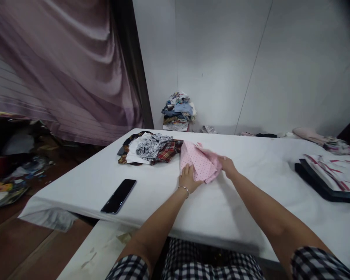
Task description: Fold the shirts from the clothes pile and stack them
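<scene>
A pink polka-dot garment (196, 159) lies partly bunched on the white-covered table in front of me. My left hand (189, 179) rests on its near left edge, fingers stretched over the cloth and thumb apart; a bracelet circles that wrist. At the garment's right side, my right hand (229, 168) is closed on the fabric, its fingertips partly hidden by folds. Touching the garment's left side is a loose heap of clothes, with a red plaid piece (168, 151), a black-and-white patterned piece (153, 146) and a white piece (134, 151).
A black phone (118, 196) lies near the front left edge of the table (84, 182). Folded clothes (335, 173) are stacked at the right. Against the wall stands a tall clothes pile (179, 111). A mauve curtain (76, 70) hangs at the left.
</scene>
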The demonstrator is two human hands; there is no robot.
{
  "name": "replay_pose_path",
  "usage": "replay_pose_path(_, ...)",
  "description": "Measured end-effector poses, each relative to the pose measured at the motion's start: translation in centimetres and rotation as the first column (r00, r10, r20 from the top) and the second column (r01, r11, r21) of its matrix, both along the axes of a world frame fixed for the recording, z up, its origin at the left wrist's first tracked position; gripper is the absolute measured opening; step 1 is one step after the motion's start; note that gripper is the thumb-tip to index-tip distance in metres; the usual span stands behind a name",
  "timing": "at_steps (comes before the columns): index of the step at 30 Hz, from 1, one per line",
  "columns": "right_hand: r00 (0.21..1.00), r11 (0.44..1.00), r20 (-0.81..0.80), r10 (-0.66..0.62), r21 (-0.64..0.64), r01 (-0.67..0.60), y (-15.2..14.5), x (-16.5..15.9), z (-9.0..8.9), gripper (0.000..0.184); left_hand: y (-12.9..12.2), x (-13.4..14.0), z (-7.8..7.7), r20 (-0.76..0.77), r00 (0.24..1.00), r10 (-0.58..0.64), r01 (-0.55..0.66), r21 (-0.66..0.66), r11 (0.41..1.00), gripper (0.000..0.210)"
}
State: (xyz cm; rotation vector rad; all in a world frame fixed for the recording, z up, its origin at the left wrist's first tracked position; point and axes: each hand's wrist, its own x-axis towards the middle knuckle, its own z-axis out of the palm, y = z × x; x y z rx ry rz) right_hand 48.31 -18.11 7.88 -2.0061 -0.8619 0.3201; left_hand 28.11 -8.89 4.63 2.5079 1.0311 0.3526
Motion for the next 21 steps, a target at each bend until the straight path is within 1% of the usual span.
replay_pose_path(1, 0.999, 0.997, -0.037, -0.033, 0.064, 0.035, -0.5, 0.6, 0.7, 0.035, 0.1, 0.1, 0.1, 0.008, 1.000, 0.004, -0.005, 0.019, 1.000, 0.092)
replay_pose_path(2, 0.990, 0.981, -0.119, -0.076, 0.168, 0.095, -1.1, 1.4, 1.5, 0.034, 0.4, 0.2, 0.3, 0.022, 1.000, 0.011, -0.011, 0.025, 1.000, 0.080)
replay_pose_path(3, 0.964, 0.937, -0.242, -0.112, 0.296, 0.183, -1.9, 2.2, 2.2, 0.032, 0.8, 0.2, 0.6, 0.034, 0.999, 0.022, -0.023, 0.018, 1.000, 0.062)
replay_pose_path(4, 0.913, 0.859, -0.389, -0.125, 0.418, 0.296, -2.9, 3.0, 2.7, 0.029, 1.4, 0.1, 1.0, 0.040, 0.998, 0.038, -0.038, 0.003, 0.999, 0.046)
replay_pose_path(5, 0.835, 0.750, -0.540, -0.106, 0.508, 0.423, -4.0, 3.8, 3.0, 0.026, 2.0, 0.0, 1.4, 0.038, 0.998, 0.059, -0.058, -0.018, 0.998, 0.041)
replay_pose_path(6, 0.745, 0.635, -0.664, -0.062, 0.550, 0.542, -5.3, 4.6, 3.1, 0.023, 2.5, -0.1, 1.7, 0.027, 0.997, 0.078, -0.077, -0.039, 0.996, 0.044)
replay_pose_path(7, 0.667, 0.547, -0.745, -0.014, 0.553, 0.629, -6.6, 5.2, 2.9, 0.021, 2.8, -0.2, 2.0, 0.024, 0.996, 0.088, -0.087, -0.050, 0.995, 0.047)
replay_pose_path(8, 0.616, 0.501, -0.787, 0.009, 0.537, 0.678, -7.9, 5.7, 2.6, 0.020, 2.8, -0.3, 2.2, 0.041, 0.996, 0.083, -0.081, -0.045, 0.996, 0.046)
replay_pose_path(9, 0.582, 0.477, -0.813, 0.015, 0.518, 0.711, -9.1, 6.0, 2.0, 0.019, 2.4, -0.2, 2.3, 0.078, 0.995, 0.059, -0.057, -0.023, 0.998, 0.043)
replay_pose_path(11, 0.541, 0.460, -0.841, 0.008, 0.484, 0.745, -11.2, 6.0, 0.8, 0.018, 0.6, 0.3, 2.0, 0.144, 0.988, -0.048, 0.042, 0.045, 0.998, 0.041)
replay_pose_path(13, 0.519, 0.474, -0.855, 0.006, 0.459, 0.751, -12.6, 5.6, 0.0, 0.018, -1.9, 1.3, 1.3, 0.130, 0.972, -0.198, 0.183, 0.118, 0.976, 0.056)
replay_pose_path(14, 0.519, 0.490, -0.855, 0.019, 0.460, 0.740, -13.0, 5.3, -0.2, 0.018, -3.1, 1.8, 0.9, 0.090, 0.962, -0.257, 0.243, 0.140, 0.960, 0.063)
replay_pose_path(15, 0.527, 0.506, -0.849, 0.040, 0.472, 0.722, -13.4, 5.1, -0.1, 0.018, -4.0, 2.3, 0.6, 0.046, 0.956, -0.289, 0.279, 0.153, 0.948, 0.068)
replay_pose_path(16, 0.543, 0.515, -0.837, 0.066, 0.495, 0.700, -13.7, 4.9, 0.2, 0.018, -4.6, 2.7, 0.4, 0.014, 0.957, -0.289, 0.283, 0.163, 0.945, 0.067)
replay_pose_path(18, 0.591, 0.502, -0.798, 0.118, 0.561, 0.658, -14.6, 5.1, 1.5, 0.020, -4.4, 3.1, 0.3, -0.012, 0.974, -0.228, 0.226, 0.191, 0.955, 0.054)
replay_pose_path(21, 0.643, 0.465, -0.747, 0.169, 0.636, 0.616, -16.6, 6.3, 4.1, 0.026, -1.9, 2.6, 1.1, 0.019, 0.993, -0.118, 0.109, 0.252, 0.962, 0.038)
